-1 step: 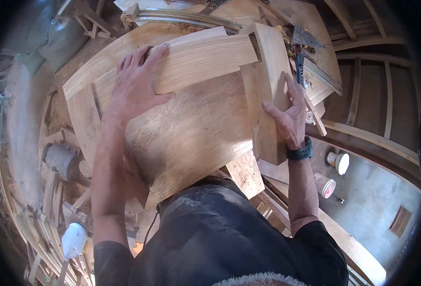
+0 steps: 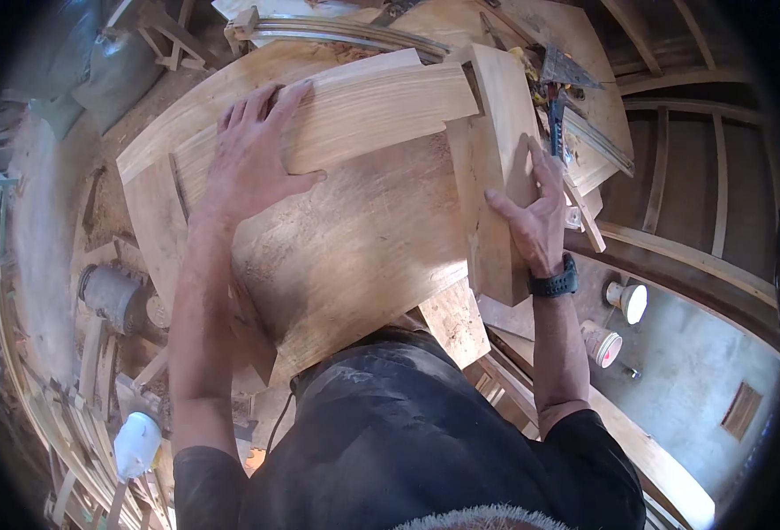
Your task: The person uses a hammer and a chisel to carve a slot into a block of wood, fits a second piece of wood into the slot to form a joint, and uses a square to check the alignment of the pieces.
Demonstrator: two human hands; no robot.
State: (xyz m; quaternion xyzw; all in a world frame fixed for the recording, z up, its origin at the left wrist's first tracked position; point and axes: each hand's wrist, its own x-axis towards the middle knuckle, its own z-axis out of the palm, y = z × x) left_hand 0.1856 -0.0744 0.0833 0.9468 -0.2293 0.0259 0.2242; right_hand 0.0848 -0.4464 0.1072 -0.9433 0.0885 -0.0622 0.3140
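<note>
My left hand [image 2: 250,168] rests on a pale wooden board [image 2: 381,102] with a notched end, fingers apart and thumb stretched out. The fingertips reach the board's far side. At the board's right end, my right hand [image 2: 538,216] grips a thick squared timber [image 2: 506,115], with the thumb on its near face and the fingers along its right side. A wide wooden panel [image 2: 354,230], dusted with shavings, lies between my arms. Another timber [image 2: 156,208] stands along the panel's left side, partly hidden by my left forearm.
A hammer-like tool with a dark handle [image 2: 556,124] lies beyond the timber. Clamp-like bars [image 2: 346,34] sit at the back. White buckets [image 2: 628,300] stand on the floor at right. At left are a motor-like cylinder [image 2: 112,296] and a white jug [image 2: 136,444].
</note>
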